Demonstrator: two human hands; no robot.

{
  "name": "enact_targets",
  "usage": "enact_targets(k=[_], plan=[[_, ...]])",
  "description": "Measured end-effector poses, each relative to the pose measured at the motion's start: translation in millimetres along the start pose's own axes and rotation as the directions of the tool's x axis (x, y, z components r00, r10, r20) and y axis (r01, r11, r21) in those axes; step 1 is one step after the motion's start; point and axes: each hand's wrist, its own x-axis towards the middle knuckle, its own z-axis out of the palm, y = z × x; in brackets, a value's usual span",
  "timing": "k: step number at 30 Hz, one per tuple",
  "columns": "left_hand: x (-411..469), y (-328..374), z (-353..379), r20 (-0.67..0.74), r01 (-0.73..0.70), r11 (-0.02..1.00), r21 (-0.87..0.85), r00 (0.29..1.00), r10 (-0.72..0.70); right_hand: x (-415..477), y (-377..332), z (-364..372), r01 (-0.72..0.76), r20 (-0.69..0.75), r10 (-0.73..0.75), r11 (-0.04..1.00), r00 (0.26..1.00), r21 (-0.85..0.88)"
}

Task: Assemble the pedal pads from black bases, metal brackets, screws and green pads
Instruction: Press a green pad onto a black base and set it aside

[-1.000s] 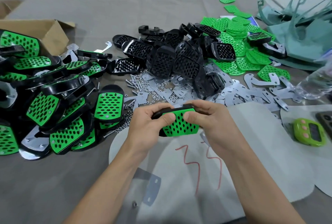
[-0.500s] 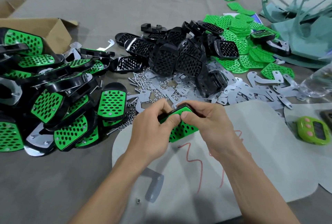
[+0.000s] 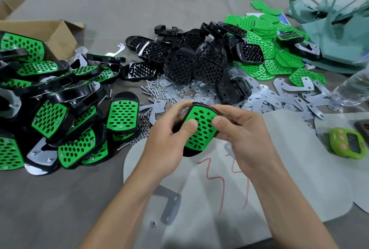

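The pedal pad (image 3: 201,129), green face in its black shell, is held above the desk (image 3: 50,199) between both hands. The left hand (image 3: 165,145) and right hand (image 3: 243,137) clamp its sides, fingers curled behind, thumbs pressing the green face. Beyond lie black bases (image 3: 191,63), metal brackets (image 3: 279,99) and screws (image 3: 157,89); finished pads (image 3: 60,109) are heaped at left.

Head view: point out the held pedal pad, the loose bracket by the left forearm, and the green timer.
held pedal pad (image 3: 201,132), head view, its green perforated face.
loose bracket (image 3: 171,209), head view, its flat lower arm.
green timer (image 3: 353,145), head view, its dark screen.
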Motion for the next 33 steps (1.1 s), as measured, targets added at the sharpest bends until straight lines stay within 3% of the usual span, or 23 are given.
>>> enact_targets(k=[3,10,15,18,24,33], plan=[[2,8,-2,0.032,-0.036,0.999,-0.007,0.999,0.036,-3,-3,2,0.017,-0.009,-0.018,0.999,1.0,-0.037],[-5,8,5,-0.177,-0.097,0.974,0.203,0.975,0.134,-7,-1,10,-0.003,-0.039,0.001,0.999,0.999,-0.043],[-6,6,10,-0.251,-0.028,0.983,0.182,0.965,0.074,-4,3,9,-0.045,-0.072,0.039,0.996,0.997,-0.073],[-5,5,9,-0.18,0.035,0.997,0.076,0.983,-0.021,-4,3,8,-0.06,-0.067,0.054,0.995,0.996,-0.079],[-7,6,-9,0.191,0.294,0.94,-0.171,0.946,-0.261,3,0,-2,-0.094,-0.095,0.094,0.996,0.991,0.004],[-7,0,-8,0.066,0.172,0.978,-0.119,0.984,-0.165,6,1,-1,-0.148,-0.038,0.15,0.988,0.988,0.036]])
